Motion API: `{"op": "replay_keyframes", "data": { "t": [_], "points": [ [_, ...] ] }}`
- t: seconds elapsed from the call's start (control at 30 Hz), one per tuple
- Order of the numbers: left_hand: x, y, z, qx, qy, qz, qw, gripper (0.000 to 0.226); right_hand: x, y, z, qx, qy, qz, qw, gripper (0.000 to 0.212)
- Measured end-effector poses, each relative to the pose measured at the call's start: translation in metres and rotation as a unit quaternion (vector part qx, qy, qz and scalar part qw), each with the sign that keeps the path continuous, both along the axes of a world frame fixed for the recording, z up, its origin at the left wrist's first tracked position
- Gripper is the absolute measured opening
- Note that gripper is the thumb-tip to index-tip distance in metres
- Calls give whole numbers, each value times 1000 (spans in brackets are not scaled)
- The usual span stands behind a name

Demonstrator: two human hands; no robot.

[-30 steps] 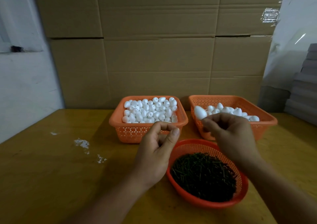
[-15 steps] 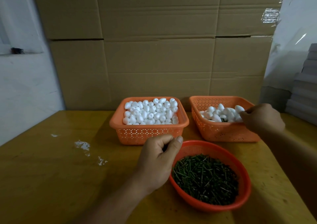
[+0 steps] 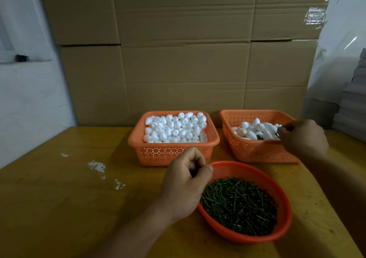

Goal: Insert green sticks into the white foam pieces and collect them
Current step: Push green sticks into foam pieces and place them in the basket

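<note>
Both hands are seen curled. Above the near rim of the round red plastic bowl (image 3: 285, 226), low in the centre of the frame, the left hand (image 3: 185, 184) is held with thumb pressed to fingers; whether a stick is pinched there cannot be told. The right hand (image 3: 303, 137) is reached to the right edge of the frame, over the orange perforated basket of finished foam pieces (image 3: 255, 153), and something thin appears to be pinched in it, though this is not clear.

The thin green sticks (image 3: 237, 204) are heaped in the bowl, pointing every way, directly right of and below the left hand. The bare white egg-shaped foam pieces (image 3: 175, 128) are piled in the orange basket (image 3: 170, 153) beyond it. For either supply, the left hand is judged the nearer.
</note>
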State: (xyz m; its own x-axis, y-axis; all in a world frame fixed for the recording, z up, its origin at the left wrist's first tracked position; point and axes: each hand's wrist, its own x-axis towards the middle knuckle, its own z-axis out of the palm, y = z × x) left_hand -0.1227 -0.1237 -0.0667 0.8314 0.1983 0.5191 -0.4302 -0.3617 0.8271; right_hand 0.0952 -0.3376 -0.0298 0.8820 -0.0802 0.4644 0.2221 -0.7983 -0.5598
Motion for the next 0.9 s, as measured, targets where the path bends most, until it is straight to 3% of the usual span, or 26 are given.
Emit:
{"op": "replay_keyframes", "data": {
  "t": [0.23, 0.43, 0.6, 0.77, 0.9],
  "points": [
    [3, 3, -3, 19, 3, 25, 999, 29, -60, 21, 4, 121, 7, 188, 975, 20],
    [6, 16, 4, 50, 2, 89, 995, 50, -107, 37, -6, 95, 10, 299, 950, 14],
    [21, 48, 29, 60, 16, 176, 982, 34, -116, 34, -14, 42, 12, 323, 945, 9],
    [65, 97, 54, 144, 106, 250, 952, 17, -116, 32, -16, 39, 4, 327, 944, 9],
    [105, 129, 66, 252, 249, 235, 905, 23, -120, 32, -18, 25, 1, 327, 945, 7]
  ]
}}
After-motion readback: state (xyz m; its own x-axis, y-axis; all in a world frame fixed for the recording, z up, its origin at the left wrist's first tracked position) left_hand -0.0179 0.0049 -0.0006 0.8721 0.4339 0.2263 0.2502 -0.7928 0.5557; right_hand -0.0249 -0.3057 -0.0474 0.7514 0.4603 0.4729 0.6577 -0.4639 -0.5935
